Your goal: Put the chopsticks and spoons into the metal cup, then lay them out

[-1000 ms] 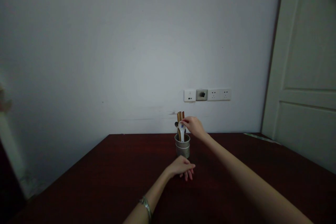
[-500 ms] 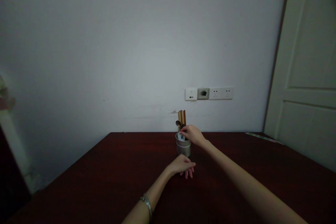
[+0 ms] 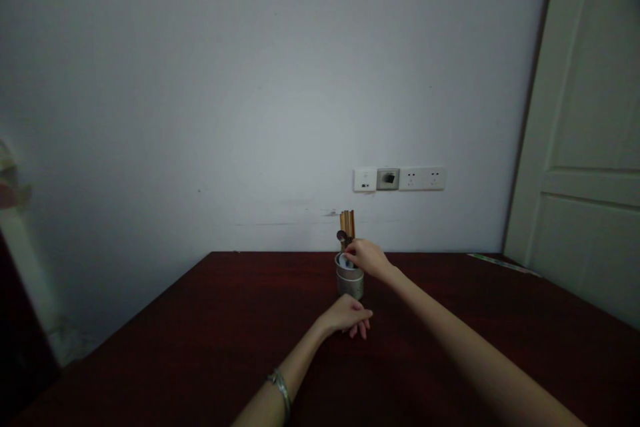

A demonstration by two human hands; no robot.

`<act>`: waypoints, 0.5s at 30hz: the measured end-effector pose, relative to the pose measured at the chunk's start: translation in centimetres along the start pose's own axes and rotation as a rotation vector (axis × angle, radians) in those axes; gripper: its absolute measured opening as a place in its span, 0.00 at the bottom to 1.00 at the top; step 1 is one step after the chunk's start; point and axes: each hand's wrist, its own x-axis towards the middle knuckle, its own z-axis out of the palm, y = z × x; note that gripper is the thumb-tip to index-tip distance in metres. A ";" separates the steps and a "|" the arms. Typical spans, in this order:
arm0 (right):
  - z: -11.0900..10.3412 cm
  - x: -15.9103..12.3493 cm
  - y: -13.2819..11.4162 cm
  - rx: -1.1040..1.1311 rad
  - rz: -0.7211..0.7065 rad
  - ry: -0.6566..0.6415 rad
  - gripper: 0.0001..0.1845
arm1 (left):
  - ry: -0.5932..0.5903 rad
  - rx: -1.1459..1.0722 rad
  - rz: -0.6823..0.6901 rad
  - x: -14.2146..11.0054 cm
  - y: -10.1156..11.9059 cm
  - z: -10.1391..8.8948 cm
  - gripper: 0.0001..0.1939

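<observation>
One white spoon (image 3: 343, 261) stands in a grey cup (image 3: 351, 285) beside chopsticks (image 3: 347, 223), pinched in your right hand (image 3: 369, 259), while your left hand (image 3: 345, 314) lies slack-fingered nearby.

Open tabletop (image 3: 240, 307) left of cup (image 3: 351, 286), right hand (image 3: 369, 258) crowding its rim, left hand (image 3: 344, 313) in front

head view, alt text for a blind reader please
Right hand pinches a white spoon in a grey cup with chopsticks and a dark spoon. The cup stands on a dark red table, the left hand before it.
</observation>
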 end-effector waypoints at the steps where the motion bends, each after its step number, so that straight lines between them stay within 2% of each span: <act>1: 0.0 0.0 0.0 -0.001 -0.005 0.003 0.12 | 0.005 0.001 0.000 0.0 0.0 0.0 0.21; 15: -0.1 -0.4 -0.1 -0.015 -0.006 -0.060 0.10 | 0.020 -0.008 -0.034 -0.4 0.8 0.1 0.20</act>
